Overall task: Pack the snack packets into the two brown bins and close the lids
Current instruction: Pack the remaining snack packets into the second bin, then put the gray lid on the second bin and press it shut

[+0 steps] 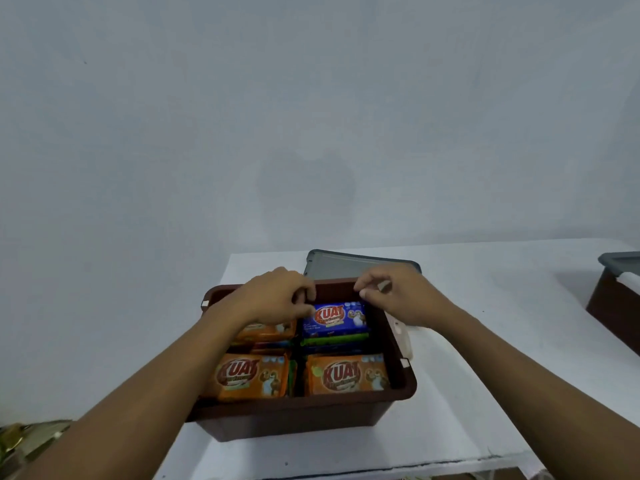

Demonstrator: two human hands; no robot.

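A brown bin (298, 407) stands open on the white table, filled with snack packets. Two orange packets (251, 375) (346, 374) lie on top at the near side, and another orange packet (268, 330) shows at the far left, partly under my left hand. A blue packet (334, 320) lies on top at the far right. My left hand (273, 296) pinches its left edge with curled fingers and thumb. My right hand (401, 296) pinches its far right corner. The bin's grey lid (346, 265) lies flat behind the bin.
A second brown bin (613, 303) with a grey lid (623, 261) on it stands at the right edge of view. A small white object (403, 336) lies beside the first bin's right wall. The table's front edge (381, 469) is near. A blank wall rises behind.
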